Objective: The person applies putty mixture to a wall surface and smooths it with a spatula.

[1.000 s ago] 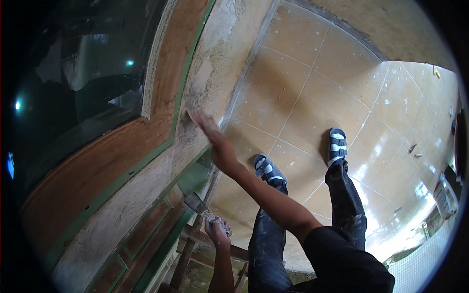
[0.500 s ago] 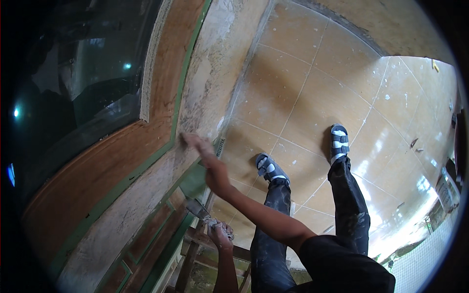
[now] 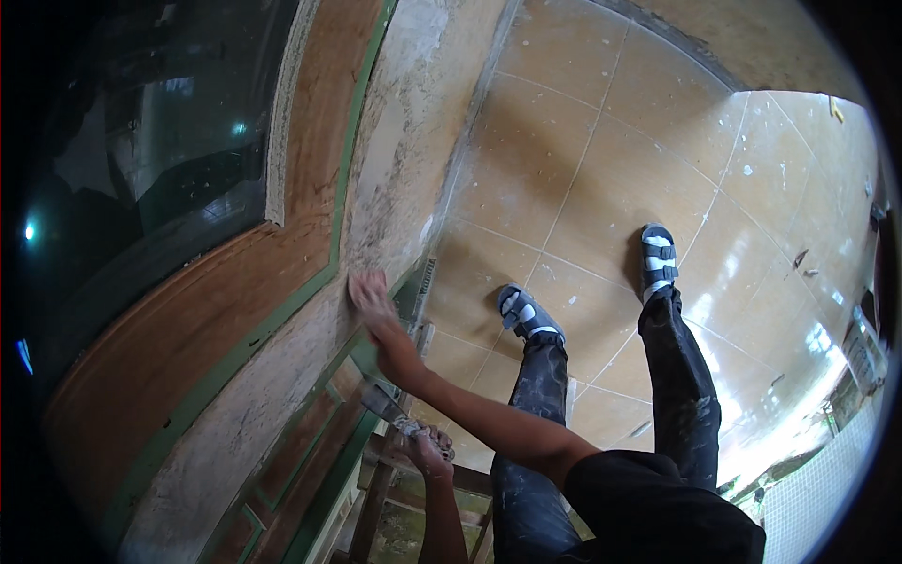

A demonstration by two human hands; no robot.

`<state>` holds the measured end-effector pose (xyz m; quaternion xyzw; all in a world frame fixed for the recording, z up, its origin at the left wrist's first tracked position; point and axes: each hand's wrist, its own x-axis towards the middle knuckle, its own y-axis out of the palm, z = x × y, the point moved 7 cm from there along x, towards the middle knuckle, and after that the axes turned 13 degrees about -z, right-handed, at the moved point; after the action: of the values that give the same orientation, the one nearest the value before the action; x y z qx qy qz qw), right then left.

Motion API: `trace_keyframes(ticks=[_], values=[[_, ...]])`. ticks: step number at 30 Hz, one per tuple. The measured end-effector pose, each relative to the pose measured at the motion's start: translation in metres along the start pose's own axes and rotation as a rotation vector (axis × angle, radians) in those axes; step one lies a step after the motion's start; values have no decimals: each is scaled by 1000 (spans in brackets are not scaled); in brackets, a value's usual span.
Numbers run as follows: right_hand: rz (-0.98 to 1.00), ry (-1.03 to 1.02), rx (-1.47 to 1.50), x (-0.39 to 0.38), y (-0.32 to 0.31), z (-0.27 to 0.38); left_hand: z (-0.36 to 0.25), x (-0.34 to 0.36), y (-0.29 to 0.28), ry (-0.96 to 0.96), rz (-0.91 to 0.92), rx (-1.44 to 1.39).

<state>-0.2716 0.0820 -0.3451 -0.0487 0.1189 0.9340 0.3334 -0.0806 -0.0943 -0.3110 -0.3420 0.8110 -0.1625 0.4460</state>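
Note:
My right hand reaches across to the bare plaster wall, at the strip beside the green-edged wooden window frame. Its fingertips are at the plaster, and motion smears the fingers, so their exact pose is unclear. Below it, my left hand is closed round the handle of a putty knife. The wide metal blade points up and left, apart from the wall. Whitish paste coats the knife's neck and the fingers of that hand.
Dark glass fills the window at left. Under the wall strip are brown panels with green trim and a wooden frame. My sandalled feet stand on tan floor tiles flecked with white. Bright light falls at right.
My right hand has shifted slightly down along the plaster, its wrist lower than before. The left hand still grips the putty knife at nearly the same spot. The whole view has tilted slightly.

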Motion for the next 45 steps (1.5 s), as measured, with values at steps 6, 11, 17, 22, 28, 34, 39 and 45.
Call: trace_keyframes(ticks=[6, 11, 17, 22, 28, 34, 39, 45], values=[[-444, 275, -147, 44, -58, -23, 2, 11, -21, 29, -16, -33], [-401, -75, -39, 87, 6, 12, 26, 27, -17, -77, 18, -146], [-55, 347, 122, -72, -6, -50, 41, 28, -35, -95, -14, -102], [-387, 35, -236, 105, -89, -33, 33, 37, -56, -122, -66, -150], [-224, -209, -83, 142, -19, -5, 28, 39, -39, -111, -4, -135], [85, 106, 30, -34, 13, -10, 29, 35, -50, -124, 16, -143], [-408, 117, -198, 55, -55, -38, 31, 40, -56, -143, 11, -158], [-143, -29, -46, 46, 30, -2, 43, 50, -55, -186, -26, -206]])
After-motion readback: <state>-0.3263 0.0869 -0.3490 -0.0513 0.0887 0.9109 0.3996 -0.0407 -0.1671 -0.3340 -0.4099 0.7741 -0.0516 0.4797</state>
